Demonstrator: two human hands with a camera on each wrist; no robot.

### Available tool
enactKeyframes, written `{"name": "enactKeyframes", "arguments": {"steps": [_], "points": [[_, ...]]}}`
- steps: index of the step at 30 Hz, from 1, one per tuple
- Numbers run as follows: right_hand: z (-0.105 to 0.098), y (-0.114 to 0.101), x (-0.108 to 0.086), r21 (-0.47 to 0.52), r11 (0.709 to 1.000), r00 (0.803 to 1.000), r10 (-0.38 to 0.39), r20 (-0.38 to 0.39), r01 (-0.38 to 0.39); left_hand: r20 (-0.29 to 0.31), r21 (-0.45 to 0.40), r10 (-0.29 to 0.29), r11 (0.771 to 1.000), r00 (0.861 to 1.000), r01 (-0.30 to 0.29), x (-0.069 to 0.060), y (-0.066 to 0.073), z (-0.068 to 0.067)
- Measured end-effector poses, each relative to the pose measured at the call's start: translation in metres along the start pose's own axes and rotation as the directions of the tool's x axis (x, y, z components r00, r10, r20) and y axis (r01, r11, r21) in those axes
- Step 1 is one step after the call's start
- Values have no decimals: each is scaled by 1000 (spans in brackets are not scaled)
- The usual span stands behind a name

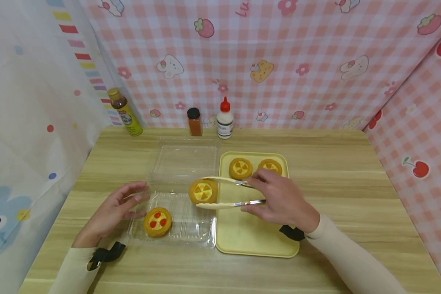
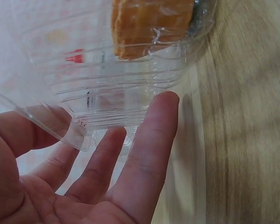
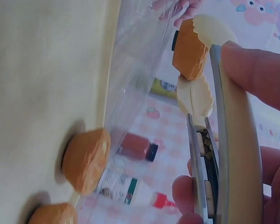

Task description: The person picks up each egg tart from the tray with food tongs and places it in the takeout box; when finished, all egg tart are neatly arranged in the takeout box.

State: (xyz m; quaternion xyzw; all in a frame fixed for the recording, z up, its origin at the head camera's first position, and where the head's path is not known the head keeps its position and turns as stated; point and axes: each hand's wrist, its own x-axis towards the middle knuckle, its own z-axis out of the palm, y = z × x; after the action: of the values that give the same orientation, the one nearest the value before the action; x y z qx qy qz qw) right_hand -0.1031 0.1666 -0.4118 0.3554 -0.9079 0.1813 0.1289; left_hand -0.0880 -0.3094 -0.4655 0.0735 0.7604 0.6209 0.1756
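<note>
My right hand [image 1: 283,200] grips tongs [image 1: 248,202], whose cream tips pinch a tart with yellow and orange wedges [image 1: 203,192]. That tart [image 3: 190,50] hangs above the right part of a clear plastic container [image 1: 191,241], clear of the tray in the right wrist view. A tart with red pieces [image 1: 157,222] sits in the container's left part. My left hand [image 1: 114,210] is at the container's left side, fingers spread and loosely bent; in the left wrist view the hand [image 2: 98,172] is around the clear wall, contact uncertain.
On a yellow tray [image 1: 257,249] at the right, two wedge-topped tarts [image 1: 240,168] sit at the back. The container's open lid [image 1: 185,159] lies behind its base. Along the back wall stand a yellow-labelled bottle [image 1: 128,118], a red-brown jar [image 1: 195,124] and a white red-tipped bottle [image 1: 225,122].
</note>
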Motion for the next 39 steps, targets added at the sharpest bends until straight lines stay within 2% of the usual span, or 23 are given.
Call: {"name": "enactKeyframes", "arguments": {"steps": [6,12,19,24,31,39], "points": [[10,-11,15,18,1000,998,-13,60,12,6,3,-8,1000,1000,8,2,0,-1],[23,-20,29,-16,999,996,-31,78,32,1,-1,-22,1000,1000,22,3,1,-1],[36,-29,41,-1,1000,993,-8,116,8,-1,6,-30,1000,1000,30,3,0,-1],[44,-35,49,-43,999,989,-5,146,11,-1,5,-29,1000,1000,29,3,1,0],[51,-42,57,-57,998,986,9,165,0,-3,9,-25,1000,1000,25,3,-1,-1],[54,-51,65,-70,997,980,-29,195,44,0,21,-17,1000,1000,17,3,-1,0]]}}
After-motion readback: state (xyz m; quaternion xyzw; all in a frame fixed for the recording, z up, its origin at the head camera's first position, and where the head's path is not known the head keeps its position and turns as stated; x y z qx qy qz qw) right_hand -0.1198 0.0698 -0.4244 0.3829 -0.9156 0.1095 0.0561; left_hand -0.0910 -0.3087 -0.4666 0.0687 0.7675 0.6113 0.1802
